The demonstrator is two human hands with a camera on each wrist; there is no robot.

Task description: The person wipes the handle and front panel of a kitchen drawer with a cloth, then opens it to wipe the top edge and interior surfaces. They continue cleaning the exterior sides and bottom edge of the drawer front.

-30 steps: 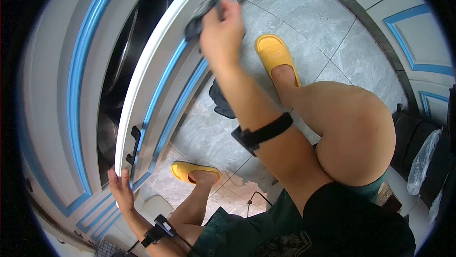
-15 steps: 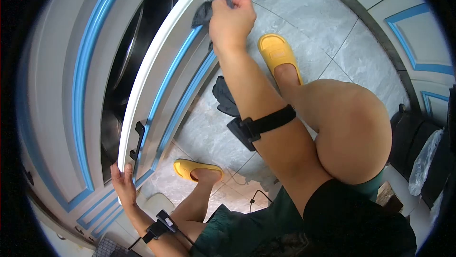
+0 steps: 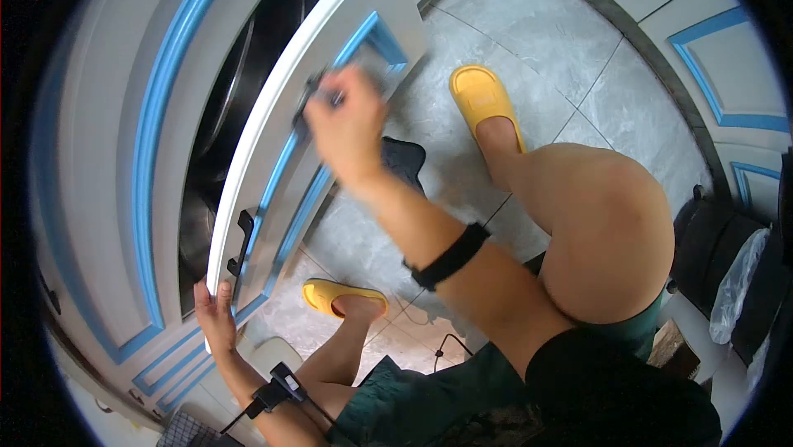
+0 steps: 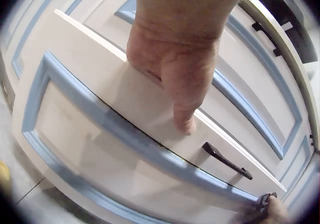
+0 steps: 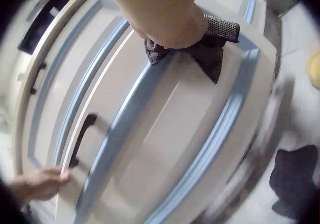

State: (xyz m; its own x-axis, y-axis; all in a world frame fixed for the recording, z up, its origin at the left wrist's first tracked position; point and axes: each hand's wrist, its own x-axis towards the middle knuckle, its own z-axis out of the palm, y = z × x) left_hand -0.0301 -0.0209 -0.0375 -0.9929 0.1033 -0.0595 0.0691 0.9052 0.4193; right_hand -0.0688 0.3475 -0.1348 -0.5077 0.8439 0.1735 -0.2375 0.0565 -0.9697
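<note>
My right hand (image 3: 351,121) holds a bunched dark grey cloth (image 5: 207,64) against the blue trim (image 3: 277,170) on the front of a white cabinet door (image 4: 95,124). One corner of the cloth hangs out beside the wrist in the right wrist view. Lower along the door, my left hand (image 3: 215,319) grips its edge, thumb on the front face and the other fingers mostly hidden behind. The black handle (image 3: 241,240) sits close by that thumb. The door stands ajar, with a dark cupboard interior (image 3: 227,108) showing past its edge.
A dark, irregular piece (image 3: 405,158) lies on the grey tiled floor (image 3: 529,26) beside the door. Yellow slippers (image 3: 479,96) are on both feet. More blue-trimmed cabinets (image 3: 735,67) line the far side, and a clear plastic bag (image 3: 738,286) hangs at the right.
My right hand and the cloth went up slightly, then slid down along the blue trim toward the handle, uncovering the trim's top corner. The left hand keeps its grip on the door edge.
</note>
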